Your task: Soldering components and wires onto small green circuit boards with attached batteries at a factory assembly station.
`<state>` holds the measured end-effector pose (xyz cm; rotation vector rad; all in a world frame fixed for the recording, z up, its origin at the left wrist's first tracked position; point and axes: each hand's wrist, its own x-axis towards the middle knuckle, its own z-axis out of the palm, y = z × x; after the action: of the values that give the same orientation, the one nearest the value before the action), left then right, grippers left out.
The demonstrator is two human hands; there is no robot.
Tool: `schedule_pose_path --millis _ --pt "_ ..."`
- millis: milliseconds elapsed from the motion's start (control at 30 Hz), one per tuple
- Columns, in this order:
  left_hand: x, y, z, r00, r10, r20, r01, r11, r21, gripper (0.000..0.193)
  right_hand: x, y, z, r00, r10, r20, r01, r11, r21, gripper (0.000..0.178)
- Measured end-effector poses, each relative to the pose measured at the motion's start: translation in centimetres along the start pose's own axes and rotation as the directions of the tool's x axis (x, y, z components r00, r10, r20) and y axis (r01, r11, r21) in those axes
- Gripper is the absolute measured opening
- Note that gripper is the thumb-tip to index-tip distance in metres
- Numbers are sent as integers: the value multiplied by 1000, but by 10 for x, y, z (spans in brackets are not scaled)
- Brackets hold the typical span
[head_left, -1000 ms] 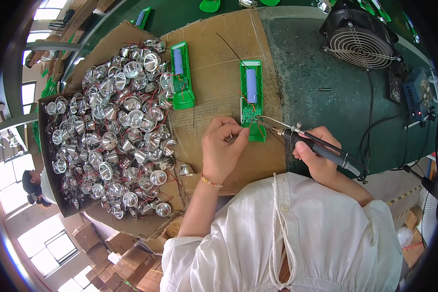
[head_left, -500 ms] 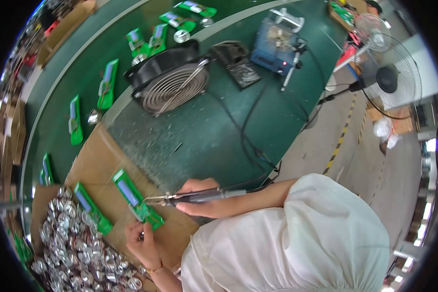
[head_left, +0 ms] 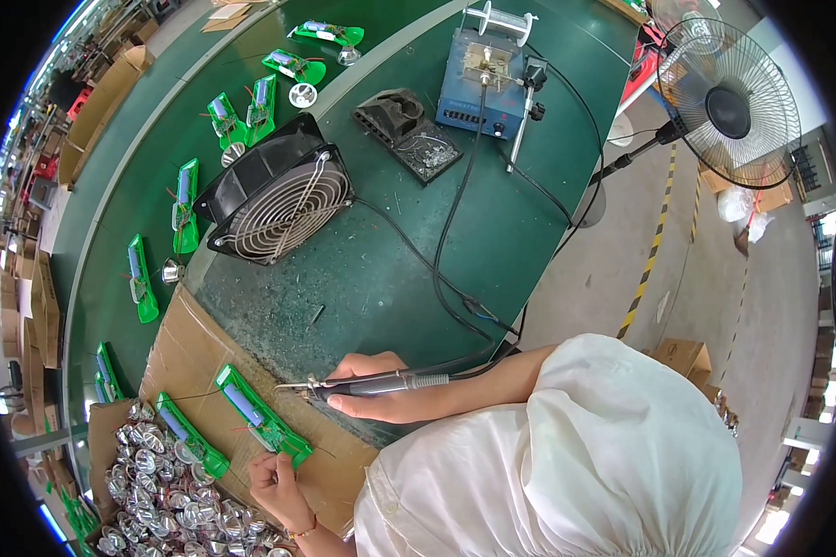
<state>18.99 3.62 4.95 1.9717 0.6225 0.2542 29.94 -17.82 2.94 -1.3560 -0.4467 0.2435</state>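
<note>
My right hand (head_left: 370, 388) is wrapped round a soldering iron (head_left: 390, 382), whose tip points left over the cardboard, just right of an open green plastic housing (head_left: 241, 401). That housing lies at a slant and holds a blue-lilac cylindrical cell, a green circuit board and thin red wires. My left hand (head_left: 279, 489) is closed at its lower end, fingertips pinched; what sits between them is hidden. A second green housing (head_left: 190, 438) with a similar cell lies to the left. Below it, silvery lamp reflectors (head_left: 163, 483) fill a cardboard box beside my left forearm.
A cardboard sheet (head_left: 192, 343) covers the near bench. Beyond stand a black fan (head_left: 279, 200), a soldering iron stand (head_left: 409, 135) and a blue soldering station (head_left: 478, 88) with cables across the green bench. More green housings (head_left: 185, 209) line the belt. A pedestal fan (head_left: 727, 111) stands right.
The iron's tip has drawn back from over the circuit board to the housing's right side. My left hand remains at the housing's lower end. The whole view has shifted slightly.
</note>
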Motion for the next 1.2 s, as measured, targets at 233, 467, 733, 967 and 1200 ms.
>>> schedule_pose_path --millis 233,467,733,967,1200 --pt "-3 -1 1 1000 -6 18 5 1000 8 16 -4 -1 -5 999 38 -10 -38 999 -11 19" --pt "-7 -1 -17 999 42 11 -43 983 181 6 -4 -4 0 999 41 -19 -42 998 -48 22" --pt "9 5 -14 988 -155 -21 156 980 120 9 -3 6 -6 981 177 -83 -178 984 -2 20" --pt "86 25 -30 998 35 -46 -16 932 363 16 7 7 -1 966 252 -65 -250 968 40 20" --pt "287 4 -86 957 263 -119 -111 714 692 24 2 15 -5 963 255 -90 -268 944 -191 21"
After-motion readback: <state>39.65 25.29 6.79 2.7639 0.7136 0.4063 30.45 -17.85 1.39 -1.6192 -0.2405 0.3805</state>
